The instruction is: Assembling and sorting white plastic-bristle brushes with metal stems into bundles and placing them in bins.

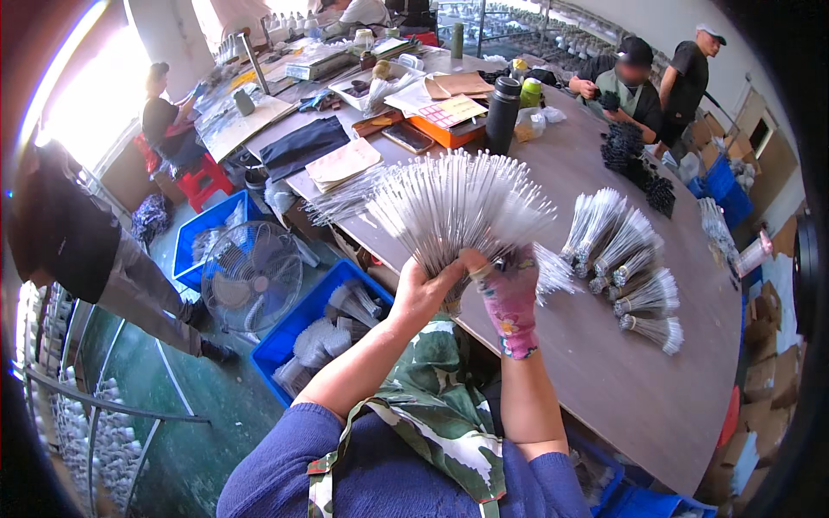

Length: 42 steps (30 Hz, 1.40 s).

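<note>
A large bundle of thin wire-stemmed brushes [462, 203] with whitish, bristly lengths fans out in front of me, above the table's near edge. My bare left hand [416, 298] is closed round the gathered stems from the left. My right hand [509, 298], in a pink flowered glove with the thumb bare, grips the same bundle from the right. The stem ends poke out below my hands. Just right of the glove lies a smaller white brush bunch [555, 274]. Farther right, several tied brush bundles [649, 293] rest in a curved row on the table.
The brown table [596, 380] also bears a black bottle [502, 116], a phone [408, 137], papers [344, 164] and dark bundles [629, 147]. Below left stand a blue crate [285, 345] of brush bundles and a floor fan [252, 276]. Co-workers are around the table; a person [95, 233] stands at left.
</note>
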{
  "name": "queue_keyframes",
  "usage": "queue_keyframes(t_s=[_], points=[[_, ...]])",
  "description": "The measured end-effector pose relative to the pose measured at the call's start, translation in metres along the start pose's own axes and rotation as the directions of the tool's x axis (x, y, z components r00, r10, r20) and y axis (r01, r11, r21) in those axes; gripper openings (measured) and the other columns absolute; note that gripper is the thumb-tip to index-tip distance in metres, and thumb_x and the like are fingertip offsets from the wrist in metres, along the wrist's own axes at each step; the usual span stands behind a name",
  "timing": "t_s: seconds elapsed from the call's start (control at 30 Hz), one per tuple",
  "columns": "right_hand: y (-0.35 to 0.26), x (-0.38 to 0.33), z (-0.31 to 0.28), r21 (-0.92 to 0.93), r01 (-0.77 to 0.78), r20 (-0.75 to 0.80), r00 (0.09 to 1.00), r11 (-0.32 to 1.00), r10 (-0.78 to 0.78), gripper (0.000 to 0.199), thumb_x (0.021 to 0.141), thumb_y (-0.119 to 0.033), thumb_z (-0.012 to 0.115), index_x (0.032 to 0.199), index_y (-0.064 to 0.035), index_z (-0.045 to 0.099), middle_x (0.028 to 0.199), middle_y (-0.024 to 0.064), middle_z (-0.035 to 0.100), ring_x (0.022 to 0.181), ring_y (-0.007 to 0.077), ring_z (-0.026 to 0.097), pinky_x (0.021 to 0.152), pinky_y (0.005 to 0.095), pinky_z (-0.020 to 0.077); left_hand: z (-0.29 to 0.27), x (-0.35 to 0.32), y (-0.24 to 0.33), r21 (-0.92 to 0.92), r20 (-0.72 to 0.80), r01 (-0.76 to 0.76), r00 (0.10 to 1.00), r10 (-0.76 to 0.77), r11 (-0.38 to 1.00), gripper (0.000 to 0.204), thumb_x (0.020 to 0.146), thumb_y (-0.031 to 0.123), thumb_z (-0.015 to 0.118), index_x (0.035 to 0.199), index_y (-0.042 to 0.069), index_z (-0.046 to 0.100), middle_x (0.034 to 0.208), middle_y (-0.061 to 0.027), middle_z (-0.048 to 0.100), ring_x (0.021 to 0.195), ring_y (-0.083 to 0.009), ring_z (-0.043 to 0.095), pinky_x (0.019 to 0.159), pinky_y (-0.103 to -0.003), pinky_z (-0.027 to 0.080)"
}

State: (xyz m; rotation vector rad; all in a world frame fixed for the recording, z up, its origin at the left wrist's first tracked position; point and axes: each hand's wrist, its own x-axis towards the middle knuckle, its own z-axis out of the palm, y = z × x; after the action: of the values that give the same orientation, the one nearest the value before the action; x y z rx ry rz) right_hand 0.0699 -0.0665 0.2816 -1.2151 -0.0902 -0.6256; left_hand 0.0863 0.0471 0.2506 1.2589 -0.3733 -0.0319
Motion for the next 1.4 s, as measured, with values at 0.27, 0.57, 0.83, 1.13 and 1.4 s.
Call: queue_keyframes(t_s=[0.27,0.57,0.83,1.13,1.4], points=[[0.002,-0.002,-0.016,-0.384,0.156,-0.034,0.983,0.910,-0.183,0.030,0.076,-0.014,0.073,0.097,0.0023,0.060,0.089,0.0072,0.066,0.077,0.0128,0.061,0.070,0.0284,0.0485,-0.005,0.011,-0.004,0.367,0.126,-0.001,0.991,-0.048,0.930,0.038,0.078,0.008,0.062,0.114,0.000,0.053,0.093,-0.0062,0.063,0.083,-0.0120,0.059,0.074,-0.028,0.049],[-0.012,0.003,-0.021,-0.304,0.041,-0.166,0.982,0.952,-0.095,0.035,0.076,-0.015,0.073,0.101,0.0036,0.058,0.092,0.0080,0.065,0.080,0.0148,0.060,0.073,0.0281,0.0474,0.002,0.004,0.004,-0.023,0.118,0.221,0.969,-0.217,0.975,0.064,0.080,0.000,0.058,0.137,0.006,0.029,0.108,-0.0070,0.059,0.094,-0.0155,0.058,0.082,-0.028,0.046],[-0.030,-0.004,-0.044,-0.356,-0.099,-0.232,0.973,0.929,0.015,0.028,0.077,-0.019,0.071,0.092,0.0010,0.060,0.083,0.0073,0.064,0.074,0.0134,0.059,0.066,0.0280,0.0477,0.021,0.000,0.014,-0.030,0.304,0.293,0.914,-0.271,0.956,0.071,0.077,-0.005,0.053,0.140,0.014,0.026,0.116,-0.0112,0.057,0.103,-0.0204,0.056,0.085,-0.031,0.045],[0.011,-0.057,-0.073,-0.030,-0.222,0.027,0.974,0.975,0.223,0.071,0.065,-0.045,0.076,0.112,0.0022,0.053,0.102,0.0165,0.062,0.098,0.0217,0.058,0.088,0.0346,0.0440,-0.004,-0.014,-0.026,0.495,0.277,0.176,0.896,-0.346,0.851,0.045,0.083,0.006,0.056,0.126,0.001,0.043,0.116,-0.0084,0.051,0.101,-0.0150,0.048,0.090,-0.030,0.037],[-0.018,-0.122,-0.144,-0.281,-0.171,-0.198,0.973,0.944,0.117,0.077,0.054,-0.027,0.081,0.118,0.0031,0.048,0.113,0.0209,0.057,0.108,0.0313,0.053,0.096,0.0364,0.0399,0.061,-0.087,-0.075,0.628,0.695,-0.284,0.623,-0.359,0.724,0.057,0.079,-0.001,0.061,0.128,-0.004,0.032,0.128,-0.0162,0.042,0.114,-0.0223,0.043,0.098,-0.034,0.034]])
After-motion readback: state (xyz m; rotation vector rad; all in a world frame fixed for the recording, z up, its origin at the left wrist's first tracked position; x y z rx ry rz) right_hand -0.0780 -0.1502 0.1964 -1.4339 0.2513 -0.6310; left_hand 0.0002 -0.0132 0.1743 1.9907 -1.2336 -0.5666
